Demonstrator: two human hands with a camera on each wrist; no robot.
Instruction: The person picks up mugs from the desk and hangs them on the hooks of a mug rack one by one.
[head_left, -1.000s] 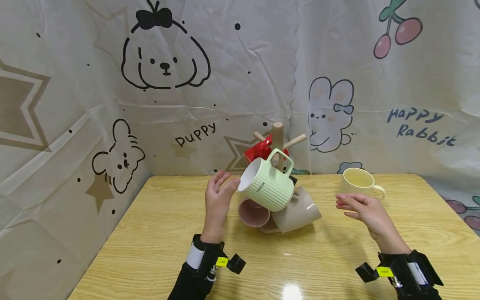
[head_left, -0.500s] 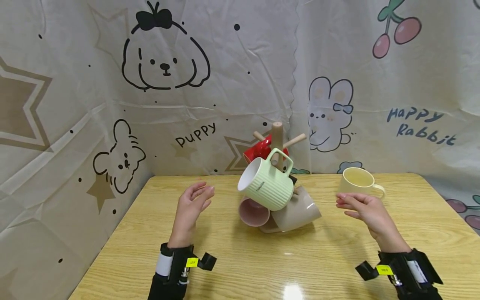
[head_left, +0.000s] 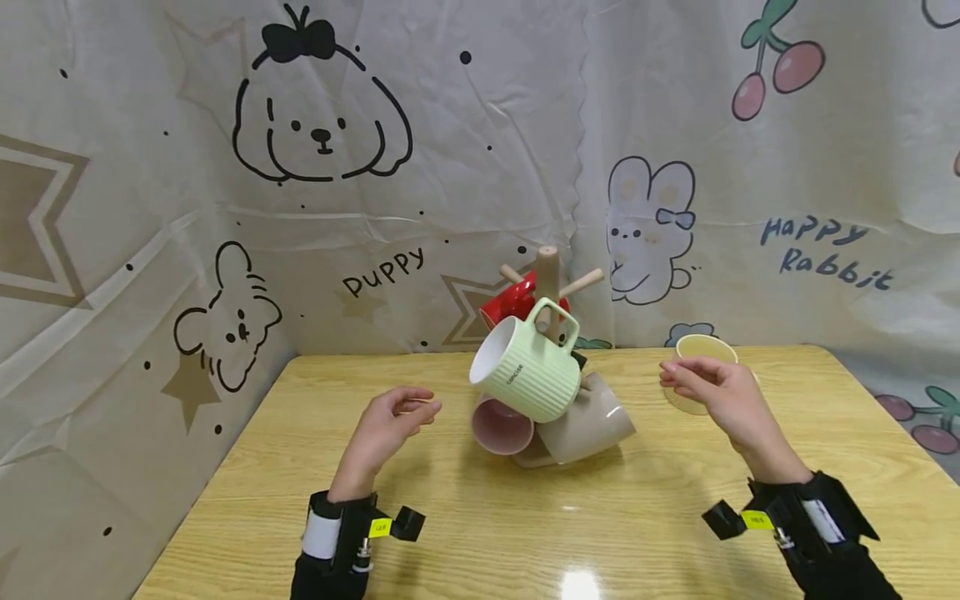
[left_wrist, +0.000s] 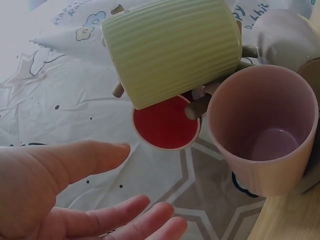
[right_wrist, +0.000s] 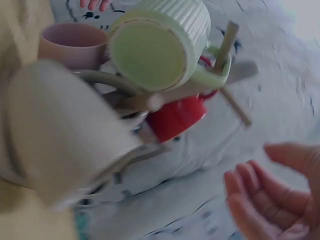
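A light green ribbed mug hangs by its handle on a peg of a wooden mug tree. A red mug hangs behind it, with a pink mug and a beige mug lower down. My left hand is left of the tree, fingers loose and apart from the mugs. Over at the right, my right hand partly covers a pale yellow mug on the table. Its fingers are loosely bent with the thumb apart, and the right wrist view shows nothing in them.
The wooden table runs back to a patterned cloth backdrop. A bare peg sticks out to the right near the top of the tree.
My left hand has drawn back leftward from beside the light green mug, which stays on its peg. My right hand has moved slightly forward over the yellow mug. The head view has shifted a little.
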